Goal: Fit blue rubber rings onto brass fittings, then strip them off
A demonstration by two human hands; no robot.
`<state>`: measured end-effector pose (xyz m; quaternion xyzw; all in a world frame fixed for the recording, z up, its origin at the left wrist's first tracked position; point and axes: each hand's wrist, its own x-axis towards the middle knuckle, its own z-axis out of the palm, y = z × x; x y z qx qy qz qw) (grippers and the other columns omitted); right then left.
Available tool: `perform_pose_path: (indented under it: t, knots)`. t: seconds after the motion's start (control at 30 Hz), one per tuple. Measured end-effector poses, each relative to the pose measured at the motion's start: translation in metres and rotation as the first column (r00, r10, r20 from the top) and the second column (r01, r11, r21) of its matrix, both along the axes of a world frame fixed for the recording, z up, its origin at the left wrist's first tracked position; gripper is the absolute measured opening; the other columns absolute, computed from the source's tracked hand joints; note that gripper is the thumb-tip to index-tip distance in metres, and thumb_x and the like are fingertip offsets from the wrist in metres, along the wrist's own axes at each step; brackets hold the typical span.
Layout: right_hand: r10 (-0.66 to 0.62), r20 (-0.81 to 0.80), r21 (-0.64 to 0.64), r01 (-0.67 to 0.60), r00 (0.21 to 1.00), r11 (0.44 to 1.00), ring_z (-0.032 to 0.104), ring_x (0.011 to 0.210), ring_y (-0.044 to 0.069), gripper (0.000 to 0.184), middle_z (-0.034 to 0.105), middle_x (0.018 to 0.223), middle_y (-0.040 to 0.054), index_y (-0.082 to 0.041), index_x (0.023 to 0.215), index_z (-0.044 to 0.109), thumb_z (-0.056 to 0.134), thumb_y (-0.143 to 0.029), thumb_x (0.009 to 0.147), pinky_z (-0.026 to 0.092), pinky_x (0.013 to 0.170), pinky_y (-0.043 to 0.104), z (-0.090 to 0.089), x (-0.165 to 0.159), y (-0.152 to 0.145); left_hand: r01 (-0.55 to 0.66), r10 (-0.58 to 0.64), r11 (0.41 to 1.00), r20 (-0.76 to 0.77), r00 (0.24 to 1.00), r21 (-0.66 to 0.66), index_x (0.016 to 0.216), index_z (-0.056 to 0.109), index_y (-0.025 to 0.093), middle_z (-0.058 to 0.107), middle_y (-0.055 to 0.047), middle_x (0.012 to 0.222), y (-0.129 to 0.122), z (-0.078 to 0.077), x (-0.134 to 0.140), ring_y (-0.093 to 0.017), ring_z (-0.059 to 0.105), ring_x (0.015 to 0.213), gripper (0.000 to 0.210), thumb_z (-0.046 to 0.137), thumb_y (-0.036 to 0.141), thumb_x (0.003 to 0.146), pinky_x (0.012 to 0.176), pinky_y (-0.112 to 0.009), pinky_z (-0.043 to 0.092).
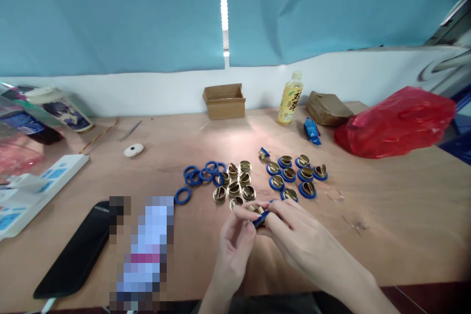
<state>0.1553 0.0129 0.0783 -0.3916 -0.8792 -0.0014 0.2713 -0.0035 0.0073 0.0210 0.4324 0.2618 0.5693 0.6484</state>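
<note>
Near the front of the table, my left hand and my right hand meet around one brass-coloured round fitting with a blue ring. Fingers of both hands pinch it, and it is tilted and partly covered. Just beyond them lies a cluster of bare brass-coloured fittings. To its left are several loose blue rings, some overlapping. On the right sits a group of fittings with blue rings around them; one of these rests on its side.
A dark phone and a blurred-out device lie at left, beside a white power strip. Along the back stand an open cardboard box and a yellow drink bottle. A red plastic bag fills the right rear.
</note>
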Motion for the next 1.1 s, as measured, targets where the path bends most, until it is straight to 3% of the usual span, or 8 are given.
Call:
perform_pose_path:
  t: [0.3, 0.4, 0.5, 0.57, 0.63, 0.77, 0.97, 1.1]
  knots:
    - [-0.026, -0.052, -0.048, 0.023, 0.998, 0.999, 0.060, 0.087, 0.019, 0.022, 0.064, 0.092, 0.0078, -0.017, 0.088, 0.063, 0.043, -0.011, 0.097, 0.052, 0.075, 0.033, -0.010, 0.001, -0.002, -0.025, 0.034, 0.996, 0.095, 0.995, -0.090, 0.098, 0.061, 0.021, 0.067, -0.008, 0.114, 0.002, 0.006, 0.003, -0.024, 0.060, 0.115, 0.012, 0.057, 0.031, 0.093, 0.104, -0.043, 0.042]
    - [-0.025, -0.120, -0.035, 0.021, 0.992, 0.999, 0.060, 0.077, 0.017, 0.024, 0.064, 0.085, 0.0065, -0.017, 0.085, 0.062, 0.043, -0.018, 0.099, 0.051, 0.068, 0.030, -0.008, 0.000, 0.000, 0.028, -0.004, 0.987, 0.157, 0.988, -0.157, 0.098, 0.061, 0.022, 0.068, -0.007, 0.110, 0.003, 0.008, 0.002, -0.024, 0.062, 0.111, 0.014, 0.061, 0.033, 0.090, 0.100, -0.041, 0.044]
    - [0.002, -0.224, -0.019, -0.007, 0.975, 1.000, 0.059, 0.070, 0.016, 0.021, 0.066, 0.080, 0.0048, -0.017, 0.098, 0.062, 0.045, -0.029, 0.100, 0.049, 0.063, 0.028, -0.006, -0.001, 0.004, 0.066, -0.034, 0.981, 0.175, 0.984, -0.183, 0.098, 0.061, 0.023, 0.067, -0.005, 0.110, 0.004, 0.006, 0.001, -0.022, 0.063, 0.107, 0.016, 0.065, 0.035, 0.088, 0.097, -0.038, 0.046]
    - [0.002, -0.299, -0.063, -0.021, 0.954, 0.998, 0.058, 0.065, 0.014, 0.022, 0.064, 0.076, 0.0022, -0.018, 0.104, 0.060, 0.047, -0.035, 0.099, 0.048, 0.059, 0.026, -0.006, -0.002, 0.006, 0.051, -0.024, 0.982, 0.150, 0.988, -0.182, 0.098, 0.062, 0.023, 0.067, -0.005, 0.109, 0.005, 0.003, 0.000, -0.022, 0.063, 0.107, 0.020, 0.067, 0.038, 0.086, 0.097, -0.037, 0.046]
    - [-0.031, -0.350, -0.137, -0.018, 0.936, 0.990, 0.055, 0.061, 0.012, 0.022, 0.060, 0.071, -0.0006, -0.019, 0.093, 0.059, 0.050, -0.038, 0.098, 0.045, 0.056, 0.024, -0.007, -0.003, 0.007, 0.010, 0.010, 0.984, 0.111, 0.994, -0.180, 0.098, 0.062, 0.023, 0.067, -0.005, 0.108, 0.006, 0.002, 0.000, -0.022, 0.062, 0.107, 0.023, 0.068, 0.040, 0.084, 0.097, -0.035, 0.045]
    - [-0.079, -0.373, -0.232, -0.010, 0.925, 0.973, 0.052, 0.058, 0.011, 0.026, 0.055, 0.066, -0.0027, -0.020, 0.076, 0.052, 0.053, -0.036, 0.097, 0.042, 0.055, 0.023, -0.011, -0.005, 0.007, 0.000, 0.015, 0.983, 0.081, 0.997, -0.184, 0.099, 0.064, 0.021, 0.067, -0.006, 0.102, 0.007, -0.001, 0.000, -0.022, 0.063, 0.102, 0.028, 0.069, 0.043, 0.083, 0.094, -0.034, 0.046]
    - [-0.122, -0.404, -0.262, 0.013, 0.907, 0.965, 0.053, 0.061, 0.011, 0.017, 0.056, 0.069, -0.0022, -0.020, 0.082, 0.053, 0.050, -0.026, 0.097, 0.042, 0.057, 0.024, -0.014, -0.001, 0.006, 0.056, -0.045, 0.983, 0.065, 0.997, -0.176, 0.095, 0.065, 0.021, 0.063, -0.005, 0.096, 0.005, -0.004, -0.002, -0.020, 0.061, 0.093, 0.033, 0.072, 0.049, 0.078, 0.086, -0.031, 0.047]
    - [-0.175, -0.444, -0.358, 0.006, 0.879, 0.934, 0.053, 0.061, 0.012, 0.011, 0.053, 0.069, -0.0032, -0.021, 0.082, 0.050, 0.055, -0.024, 0.091, 0.042, 0.057, 0.024, -0.012, -0.001, 0.003, 0.044, -0.036, 0.983, 0.048, 0.998, -0.178, 0.093, 0.066, 0.021, 0.062, -0.005, 0.095, 0.004, -0.005, -0.002, -0.020, 0.060, 0.092, 0.036, 0.073, 0.052, 0.076, 0.086, -0.033, 0.047]
